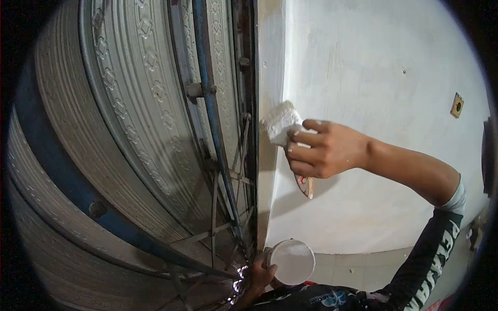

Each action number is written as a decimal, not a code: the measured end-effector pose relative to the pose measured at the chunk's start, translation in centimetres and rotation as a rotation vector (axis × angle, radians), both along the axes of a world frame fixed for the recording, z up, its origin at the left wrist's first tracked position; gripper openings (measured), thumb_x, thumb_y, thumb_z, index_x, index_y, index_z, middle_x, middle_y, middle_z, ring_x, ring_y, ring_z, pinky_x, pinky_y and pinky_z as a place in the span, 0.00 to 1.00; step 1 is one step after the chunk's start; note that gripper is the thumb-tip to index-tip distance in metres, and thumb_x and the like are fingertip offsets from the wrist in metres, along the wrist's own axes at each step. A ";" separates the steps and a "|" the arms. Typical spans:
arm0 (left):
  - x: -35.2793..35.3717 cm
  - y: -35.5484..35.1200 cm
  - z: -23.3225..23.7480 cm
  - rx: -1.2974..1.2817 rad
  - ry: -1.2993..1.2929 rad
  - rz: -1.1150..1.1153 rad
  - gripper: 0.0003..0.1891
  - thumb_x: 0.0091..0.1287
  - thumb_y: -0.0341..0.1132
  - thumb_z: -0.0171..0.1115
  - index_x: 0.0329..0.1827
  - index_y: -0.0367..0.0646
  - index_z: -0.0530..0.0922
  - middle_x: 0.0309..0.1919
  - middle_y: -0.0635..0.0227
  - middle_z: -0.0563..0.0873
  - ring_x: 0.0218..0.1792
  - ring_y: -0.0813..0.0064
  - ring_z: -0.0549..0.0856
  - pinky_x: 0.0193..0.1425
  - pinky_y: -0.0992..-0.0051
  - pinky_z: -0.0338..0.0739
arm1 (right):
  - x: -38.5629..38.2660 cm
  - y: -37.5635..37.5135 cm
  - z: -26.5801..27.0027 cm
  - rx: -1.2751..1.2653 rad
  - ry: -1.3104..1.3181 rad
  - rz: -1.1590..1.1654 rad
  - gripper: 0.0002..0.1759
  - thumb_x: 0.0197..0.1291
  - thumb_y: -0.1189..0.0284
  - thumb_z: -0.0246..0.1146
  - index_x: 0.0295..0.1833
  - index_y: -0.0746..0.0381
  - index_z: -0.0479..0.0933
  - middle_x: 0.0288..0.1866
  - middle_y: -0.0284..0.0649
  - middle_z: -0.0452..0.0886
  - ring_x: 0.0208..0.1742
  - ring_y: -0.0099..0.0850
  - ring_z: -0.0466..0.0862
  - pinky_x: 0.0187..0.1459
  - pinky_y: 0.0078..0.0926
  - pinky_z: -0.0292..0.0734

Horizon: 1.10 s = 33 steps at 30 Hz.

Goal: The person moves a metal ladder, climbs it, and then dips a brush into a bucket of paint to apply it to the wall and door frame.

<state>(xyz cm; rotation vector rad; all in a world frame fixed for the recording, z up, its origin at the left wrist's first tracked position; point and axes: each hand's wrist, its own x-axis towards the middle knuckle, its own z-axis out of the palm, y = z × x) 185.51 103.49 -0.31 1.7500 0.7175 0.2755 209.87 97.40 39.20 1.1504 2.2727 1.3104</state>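
Cup (292, 260) of white paint lowest and nearest, mouth tilted toward the camera, gripped from the side by left hand (261, 274), close to the body. Above it, right hand (324, 149) closed around paintbrush (280, 123), handle end poking out below the palm. Bristles white, pressed to the outer corner edge of white wall (373, 78). Just left of that edge, patterned metal gate (145, 103) with blue bar (207, 78). Farther right on the wall, small square plate (457, 105). Tiled floor (353, 267) at the wall's foot.
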 end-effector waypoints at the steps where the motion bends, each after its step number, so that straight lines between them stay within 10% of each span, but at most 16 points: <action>1: 0.1 0.1 -0.6 0.002 -0.002 0.001 0.22 0.52 0.44 0.68 0.43 0.35 0.83 0.27 0.60 0.85 0.29 0.66 0.83 0.37 0.62 0.77 | -0.4 -0.2 0.7 0.046 0.000 0.008 0.09 0.52 0.65 0.63 0.28 0.57 0.71 0.35 0.33 0.71 0.43 0.29 0.80 0.46 0.30 0.83; 7: 0.5 1.0 -4.7 0.013 -0.020 -0.100 0.17 0.51 0.40 0.73 0.33 0.35 0.80 0.24 0.63 0.82 0.28 0.69 0.81 0.34 0.65 0.76 | 1.0 0.5 5.6 0.361 -0.226 0.039 0.07 0.51 0.65 0.64 0.31 0.56 0.76 0.38 0.32 0.73 0.47 0.31 0.80 0.45 0.30 0.82; 12: 0.6 -0.2 -4.7 -0.046 -0.232 0.056 0.18 0.51 0.42 0.73 0.26 0.37 0.74 0.20 0.65 0.76 0.23 0.69 0.75 0.28 0.63 0.70 | 1.3 1.0 0.4 0.137 -0.102 0.020 0.09 0.52 0.64 0.63 0.30 0.57 0.75 0.37 0.34 0.74 0.46 0.33 0.81 0.46 0.31 0.82; 15: 0.3 0.6 -6.3 -0.080 0.030 -0.085 0.23 0.52 0.42 0.67 0.46 0.33 0.84 0.33 0.56 0.88 0.36 0.62 0.88 0.46 0.61 0.81 | 0.3 0.5 -2.6 -0.020 -0.006 -0.042 0.08 0.52 0.64 0.63 0.29 0.57 0.75 0.36 0.34 0.74 0.45 0.33 0.81 0.47 0.31 0.82; 26: 0.0 0.8 -3.1 -0.044 -0.012 -0.094 0.21 0.52 0.43 0.69 0.42 0.34 0.85 0.30 0.57 0.89 0.33 0.64 0.88 0.42 0.62 0.81 | 0.6 1.0 5.3 0.430 -0.215 0.070 0.06 0.50 0.67 0.64 0.32 0.56 0.76 0.38 0.31 0.73 0.43 0.29 0.78 0.43 0.27 0.78; 33: 0.1 0.8 -6.8 -0.057 -0.165 -0.074 0.21 0.51 0.44 0.70 0.40 0.35 0.85 0.29 0.58 0.88 0.32 0.65 0.88 0.41 0.62 0.81 | 1.2 1.8 -3.4 0.129 -0.083 0.032 0.08 0.52 0.66 0.63 0.32 0.59 0.76 0.33 0.34 0.71 0.40 0.32 0.79 0.43 0.30 0.79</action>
